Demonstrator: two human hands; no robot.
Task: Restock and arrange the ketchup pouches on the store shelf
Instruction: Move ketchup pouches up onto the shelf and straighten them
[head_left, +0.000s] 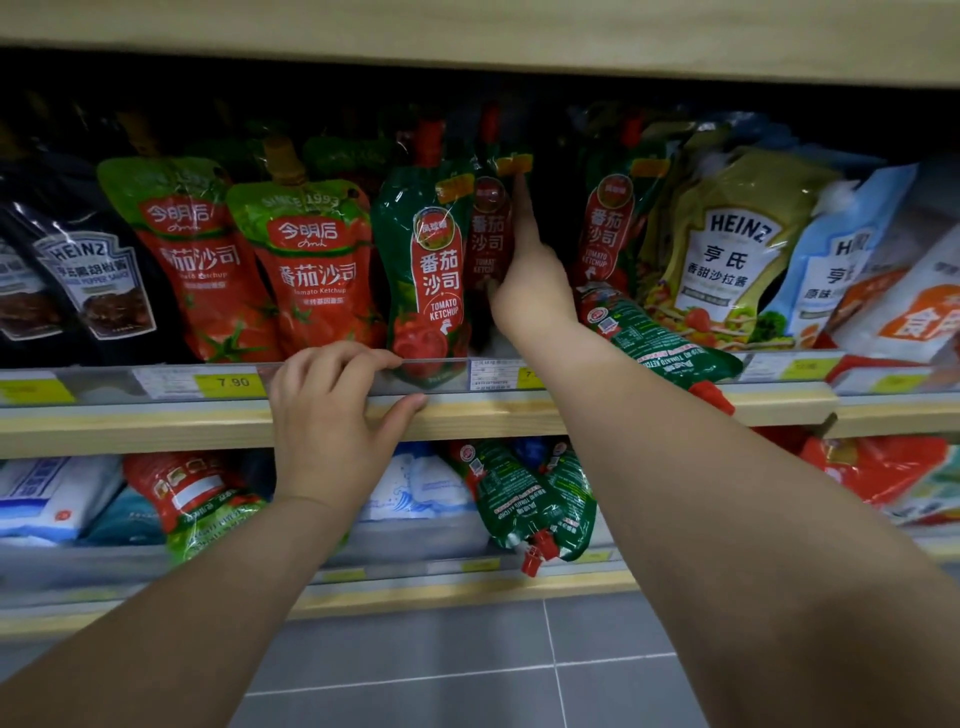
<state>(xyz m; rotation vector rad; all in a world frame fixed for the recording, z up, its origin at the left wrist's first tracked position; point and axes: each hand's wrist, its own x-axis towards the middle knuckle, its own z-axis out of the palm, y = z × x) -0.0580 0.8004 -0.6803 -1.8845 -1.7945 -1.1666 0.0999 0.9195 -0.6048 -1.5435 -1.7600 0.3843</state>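
Green-and-red ketchup pouches stand in a row on the upper shelf (467, 415). My right hand (530, 291) reaches into the row and grips an upright dark-green ketchup pouch (488, 234), index finger stretched up along its right edge. A front pouch (426, 270) stands just left of it. My left hand (332, 410) is clasped over the clear price rail (597, 371) at the shelf's front edge. Another green pouch (654, 338) lies tipped over, cap down, right of my right wrist. Two more green pouches (524, 499) hang cap-down on the shelf below.
Lighter red-and-green ketchup pouches (306, 270) and black Heinz sauce pouches (93, 280) stand to the left. Heinz salad dressing pouches (727, 249) stand to the right. The lower shelf holds white and blue bags (421, 488). Grey floor tiles (467, 675) lie below.
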